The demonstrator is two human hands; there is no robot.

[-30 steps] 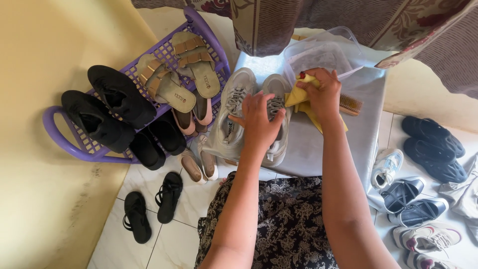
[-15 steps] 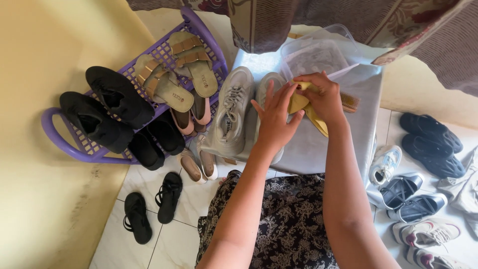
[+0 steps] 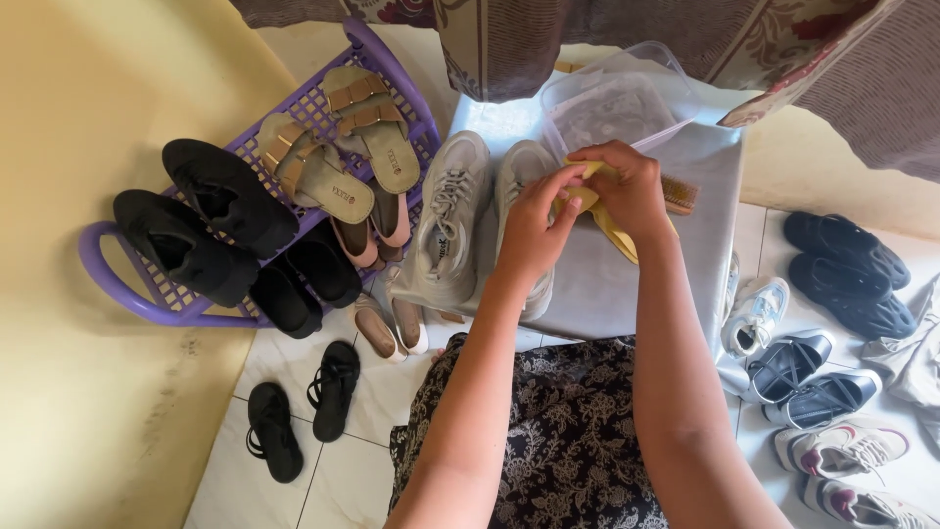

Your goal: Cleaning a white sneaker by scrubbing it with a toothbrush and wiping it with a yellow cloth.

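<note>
Near the far right corner of the grey cloth-covered table (image 3: 627,294), left hand (image 3: 534,230) and right hand (image 3: 627,191) both pinch a soft yellow cloth (image 3: 612,230), which looks light, limp, and best gripped by bunched folds.

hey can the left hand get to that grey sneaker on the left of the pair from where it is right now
Probably yes. The left hand is beside the right hand on the yellow cloth, and the grey sneaker lies just to its left on the grey surface, with nothing between them.
</note>
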